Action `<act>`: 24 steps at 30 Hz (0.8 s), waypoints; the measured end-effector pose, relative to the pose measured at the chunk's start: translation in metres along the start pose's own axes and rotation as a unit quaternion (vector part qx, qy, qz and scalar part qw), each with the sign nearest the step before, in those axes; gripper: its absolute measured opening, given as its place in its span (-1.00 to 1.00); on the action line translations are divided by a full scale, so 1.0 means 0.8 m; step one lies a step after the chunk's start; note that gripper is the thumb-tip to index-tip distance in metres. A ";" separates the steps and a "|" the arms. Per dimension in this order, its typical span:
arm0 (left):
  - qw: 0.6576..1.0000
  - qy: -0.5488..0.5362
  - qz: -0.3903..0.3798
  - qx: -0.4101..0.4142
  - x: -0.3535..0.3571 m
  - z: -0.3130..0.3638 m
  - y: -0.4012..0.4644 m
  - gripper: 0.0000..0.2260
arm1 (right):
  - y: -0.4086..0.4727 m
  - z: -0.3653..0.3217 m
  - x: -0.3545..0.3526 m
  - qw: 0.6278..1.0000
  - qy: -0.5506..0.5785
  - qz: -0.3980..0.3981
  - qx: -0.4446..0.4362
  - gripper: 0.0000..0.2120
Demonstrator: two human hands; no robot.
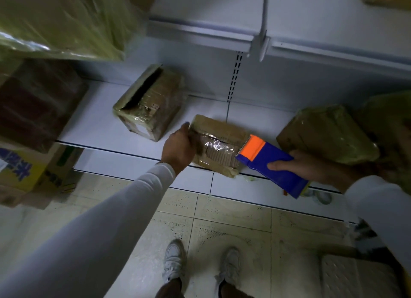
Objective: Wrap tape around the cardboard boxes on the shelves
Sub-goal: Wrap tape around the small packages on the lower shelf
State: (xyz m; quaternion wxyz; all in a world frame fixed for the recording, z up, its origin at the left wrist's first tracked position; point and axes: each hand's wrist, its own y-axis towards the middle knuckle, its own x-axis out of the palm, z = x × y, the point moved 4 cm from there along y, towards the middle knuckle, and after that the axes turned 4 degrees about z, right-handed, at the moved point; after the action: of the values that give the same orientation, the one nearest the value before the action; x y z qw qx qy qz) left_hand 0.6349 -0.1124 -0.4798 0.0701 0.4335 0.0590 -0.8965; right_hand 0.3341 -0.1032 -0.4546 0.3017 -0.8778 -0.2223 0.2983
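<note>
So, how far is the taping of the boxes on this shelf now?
Done, it seems: the far box and the right box already shine with clear tape, though the far one shows a dark gap on top. In hand: the left hand grips the middle box at the shelf edge, and the right hand holds the tape dispenser against it. Left: finishing this box.

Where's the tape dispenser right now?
In the head view, the blue and orange tape dispenser is in the right hand, right of centre, its orange end against the small cardboard box at the shelf's front edge.
</note>
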 end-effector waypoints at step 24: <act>0.912 0.261 -0.099 0.301 0.073 0.049 0.018 -0.39 | -0.055 0.053 0.001 1.000 0.026 0.007 0.009 -0.34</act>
State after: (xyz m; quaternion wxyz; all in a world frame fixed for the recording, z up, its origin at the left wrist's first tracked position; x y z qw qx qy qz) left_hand 0.5717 -0.1375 -0.5025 -0.1703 0.6444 -0.1551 -0.7292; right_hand 0.2972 -0.0545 -0.4529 0.3131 -0.8841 -0.2059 0.2793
